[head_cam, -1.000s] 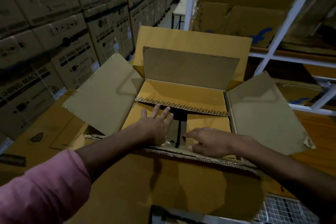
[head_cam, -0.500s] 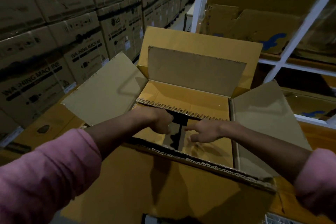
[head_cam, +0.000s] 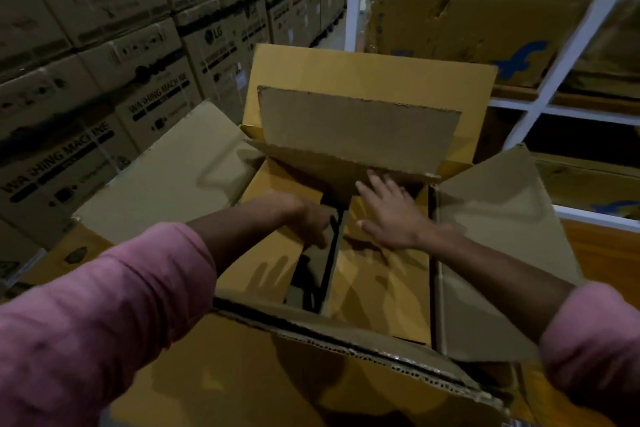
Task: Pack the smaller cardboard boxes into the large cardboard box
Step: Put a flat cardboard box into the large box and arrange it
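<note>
The large cardboard box (head_cam: 346, 334) stands open in front of me, its left flap (head_cam: 166, 191), right flap (head_cam: 491, 253) and far flap (head_cam: 360, 135) spread outward. Inside lie two yellow-brown cardboard pieces, a left one (head_cam: 256, 274) and a right one (head_cam: 381, 295), with a dark gap (head_cam: 329, 263) between them. Whether they are smaller boxes or floor flaps I cannot tell. My left hand (head_cam: 308, 218) curls its fingers over the left piece's inner edge into the gap. My right hand (head_cam: 391, 215) lies flat with spread fingers on the right piece, near the far wall.
Stacked washing-machine cartons (head_cam: 104, 97) form a wall close on the left. A white metal rack (head_cam: 540, 107) holding flattened cardboard stands at the right and behind. An aisle (head_cam: 332, 31) runs away between them.
Both arms have reached deeper into the large box. My left hand went from lying flat to curling into the gap. My right hand moved forward and spread flat.
</note>
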Demonstrator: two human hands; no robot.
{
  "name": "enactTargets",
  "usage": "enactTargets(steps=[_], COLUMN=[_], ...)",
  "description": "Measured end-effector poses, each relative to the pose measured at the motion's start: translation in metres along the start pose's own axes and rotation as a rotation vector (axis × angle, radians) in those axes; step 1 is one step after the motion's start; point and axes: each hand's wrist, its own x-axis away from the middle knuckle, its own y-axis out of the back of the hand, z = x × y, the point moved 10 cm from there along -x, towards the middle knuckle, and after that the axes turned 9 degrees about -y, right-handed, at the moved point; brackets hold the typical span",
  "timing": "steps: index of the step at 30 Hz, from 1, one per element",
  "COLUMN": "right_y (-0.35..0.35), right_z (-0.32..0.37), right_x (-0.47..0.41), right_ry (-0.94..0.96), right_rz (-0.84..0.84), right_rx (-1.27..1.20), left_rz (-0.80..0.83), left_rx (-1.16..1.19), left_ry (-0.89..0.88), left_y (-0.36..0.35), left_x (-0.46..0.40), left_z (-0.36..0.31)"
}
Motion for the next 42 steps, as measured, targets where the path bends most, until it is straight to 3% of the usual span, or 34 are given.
enactTargets(steps=[5,8,20,25,42], right_y=[0.030,0.035,0.028,0.043,0.054], right_z=[-0.040,-0.057,-0.080,-0.080,-0.061], right_x=[-0.047,-0.071,-0.096,-0.102,-0.082], right_ry=[-0.145,-0.180,-0.150,-0.160,-0.122], right_rz=[-0.023,-0.030,-0.064,-0.091,-0.212], right_rx=[0.047,0.063,0.117,0.033,0.052], left_rz=[-0.295,-0.358,-0.258,-0.225,-0.208], left_rx=[-0.044,-0.032,0.044,0.065,0.143], left_ry=[0.044,0.099,0.129,0.157,0.122], left_y=[0.080,0.100,0.058,0.044,0.037], left_x=[-0.020,-0.035,-0.080,-0.087,-0.088], left_z=[0.009,0.020,0.032,0.037,0.016])
